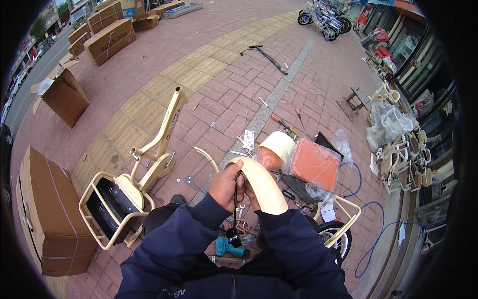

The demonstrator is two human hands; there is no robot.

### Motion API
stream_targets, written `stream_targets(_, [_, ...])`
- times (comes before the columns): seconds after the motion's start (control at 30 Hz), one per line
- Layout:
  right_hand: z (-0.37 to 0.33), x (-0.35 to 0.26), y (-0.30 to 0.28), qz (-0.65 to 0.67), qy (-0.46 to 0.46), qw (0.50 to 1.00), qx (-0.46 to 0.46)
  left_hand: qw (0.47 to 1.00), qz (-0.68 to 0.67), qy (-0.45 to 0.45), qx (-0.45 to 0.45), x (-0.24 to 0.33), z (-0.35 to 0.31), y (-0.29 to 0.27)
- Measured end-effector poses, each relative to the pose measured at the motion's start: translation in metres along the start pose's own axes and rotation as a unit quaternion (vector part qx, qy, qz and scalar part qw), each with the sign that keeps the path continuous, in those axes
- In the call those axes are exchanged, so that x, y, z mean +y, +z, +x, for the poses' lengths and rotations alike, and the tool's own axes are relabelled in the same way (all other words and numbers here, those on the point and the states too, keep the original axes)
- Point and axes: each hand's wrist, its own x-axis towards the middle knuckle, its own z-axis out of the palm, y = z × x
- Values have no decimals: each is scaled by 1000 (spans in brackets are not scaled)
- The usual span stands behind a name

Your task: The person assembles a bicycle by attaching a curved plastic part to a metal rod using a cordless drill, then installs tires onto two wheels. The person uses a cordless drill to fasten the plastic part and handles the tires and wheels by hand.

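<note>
A curved cream bicycle fender (265, 185) is held up in front of me. My left hand (224, 185) is closed round its near left edge, thumb on top. My right hand (251, 198) is closed at its underside, with most of its fingers hidden behind the fender. Between the hands a black cable (236, 204) hangs down, ending in a small black part (232, 238). Whether the fingers pinch the cable too is hard to make out. A teal power drill (230, 246) lies below, beside red-handled pliers (243, 225).
To the left stands a cream bike frame (162, 134) with a rear rack (107, 239). Orange padded seats (314, 164) and a cream basket (277, 145) lie ahead right. A wheel (338, 239) is near my right knee. Cardboard boxes (59, 214) and a pump (269, 59) surround.
</note>
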Motion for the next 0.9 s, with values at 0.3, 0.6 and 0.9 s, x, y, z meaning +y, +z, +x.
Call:
stream_targets(0.3, [5, -8, 6, -137, -34, 978, 152, 998, 31, -27, 38, 4, -4, 10])
stream_targets(0.6, [2, -17, 3, -43, 0, 999, -18, 1000, 11, -7, 9, -1, -2, 2])
stream_targets(0.9, [7, 15, -11, -34, -16, 999, 34, 999, 25, 21, 32, -3, -2, 4])
